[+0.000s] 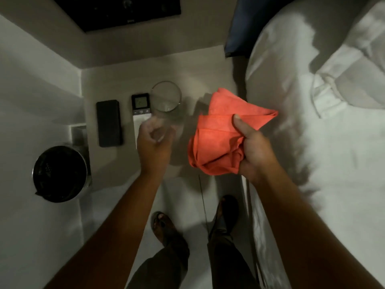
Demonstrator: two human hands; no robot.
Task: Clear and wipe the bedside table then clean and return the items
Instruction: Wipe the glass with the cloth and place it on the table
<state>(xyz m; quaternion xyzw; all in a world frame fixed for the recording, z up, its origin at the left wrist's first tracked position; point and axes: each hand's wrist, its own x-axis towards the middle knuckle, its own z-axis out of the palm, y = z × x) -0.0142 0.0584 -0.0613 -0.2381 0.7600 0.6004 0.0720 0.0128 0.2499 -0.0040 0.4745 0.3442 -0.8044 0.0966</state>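
My right hand [253, 151] grips a bunched orange cloth [218, 138] above the right part of the beige bedside table [116, 163]. My left hand [153, 142] is curled around a clear glass [159, 130], blurred, just above the table's middle. A second clear glass [166, 98] stands upright on the table behind it. To its left lies a white remote [140, 106] with a small display, its lower end hidden by my left hand. A flat black rectangular device [109, 123] lies further left.
A round black waste bin [60, 174] stands on the floor left of the table. The bed with white sheets [312, 142] and a dark headboard [241, 24] borders the table on the right. A dark panel [125, 11] is set in the wall behind. My sandalled feet [164, 228] stand below.
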